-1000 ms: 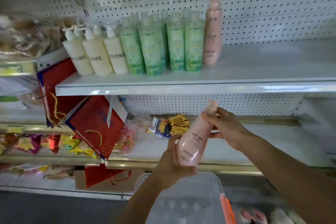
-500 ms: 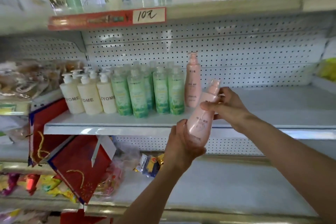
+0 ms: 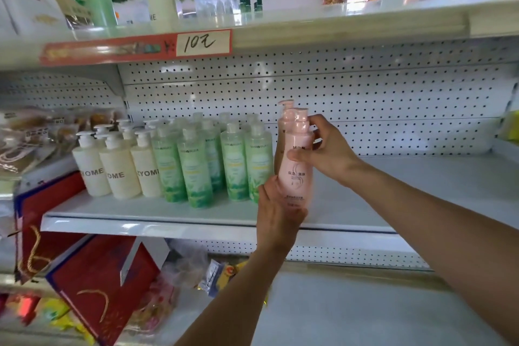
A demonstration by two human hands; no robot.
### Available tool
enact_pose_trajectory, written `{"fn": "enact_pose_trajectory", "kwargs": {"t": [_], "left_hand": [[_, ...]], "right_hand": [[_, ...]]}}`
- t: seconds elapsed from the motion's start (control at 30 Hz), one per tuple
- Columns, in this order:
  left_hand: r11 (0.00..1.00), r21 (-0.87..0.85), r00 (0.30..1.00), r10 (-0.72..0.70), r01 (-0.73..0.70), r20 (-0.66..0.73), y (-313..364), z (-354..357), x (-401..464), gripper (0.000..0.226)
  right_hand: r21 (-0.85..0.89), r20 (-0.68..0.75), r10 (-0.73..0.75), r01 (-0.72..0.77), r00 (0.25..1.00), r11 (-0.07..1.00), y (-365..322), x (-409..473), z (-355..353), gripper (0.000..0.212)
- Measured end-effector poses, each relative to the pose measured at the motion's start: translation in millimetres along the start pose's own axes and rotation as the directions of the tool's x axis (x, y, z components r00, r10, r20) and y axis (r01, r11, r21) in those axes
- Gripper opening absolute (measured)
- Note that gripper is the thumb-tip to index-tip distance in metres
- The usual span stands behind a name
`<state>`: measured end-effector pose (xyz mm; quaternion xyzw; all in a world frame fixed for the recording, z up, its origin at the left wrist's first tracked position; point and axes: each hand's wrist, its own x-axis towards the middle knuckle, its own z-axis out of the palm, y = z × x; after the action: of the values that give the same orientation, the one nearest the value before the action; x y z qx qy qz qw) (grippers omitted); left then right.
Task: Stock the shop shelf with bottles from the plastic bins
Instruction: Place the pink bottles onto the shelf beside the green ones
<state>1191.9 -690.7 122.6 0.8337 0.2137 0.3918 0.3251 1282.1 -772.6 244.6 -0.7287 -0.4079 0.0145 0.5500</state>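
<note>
White pegboard backs the middle shelf [image 3: 393, 191] in the head view, where cream pump bottles [image 3: 118, 168], green bottles [image 3: 196, 166] and one pink bottle [image 3: 284, 118] already stand at the left, while the right part is bare. Both hands carry a second pink bottle [image 3: 296, 160] upright just over the shelf edge, the left hand [image 3: 276, 216] curled round its base and the right hand [image 3: 325, 149] pinching it near the neck. I judge the stocking partly done, this bottle not yet set down; the bins are not visible.

I log the held bottle [image 3: 295, 166] as pale pink with dark print. Green bottles [image 3: 196, 168]: translucent mint, leaf pattern darkening toward the base. Cream bottles [image 3: 119, 174]: off-white, black block lettering. Shelf [image 3: 168, 211] white; pegboard back [image 3: 365, 98] white with a regular grid of dark holes. Price strip [image 3: 112, 49] red, white tag handwritten in black. Boxes [image 3: 95, 275] red, gold cord.
</note>
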Motion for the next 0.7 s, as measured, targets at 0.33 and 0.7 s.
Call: {"fn": "enact_pose_trajectory", "kwargs": {"t": [0.33, 0.7], "left_hand": [[0.998, 0.060, 1.000, -0.016, 0.016, -0.011, -2.7, 11.9, 7.7, 0.077], [0.994, 0.107, 1.000, -0.012, 0.014, -0.020, -1.4, 10.9, 5.0, 0.062]], "right_hand": [[-0.093, 0.056, -0.012, 0.017, 0.998, 0.996, 9.1, 26.6, 3.8, 0.059], [-0.059, 0.085, -0.009, 0.014, 0.996, 0.998, 7.1, 21.8, 2.6, 0.055]]}}
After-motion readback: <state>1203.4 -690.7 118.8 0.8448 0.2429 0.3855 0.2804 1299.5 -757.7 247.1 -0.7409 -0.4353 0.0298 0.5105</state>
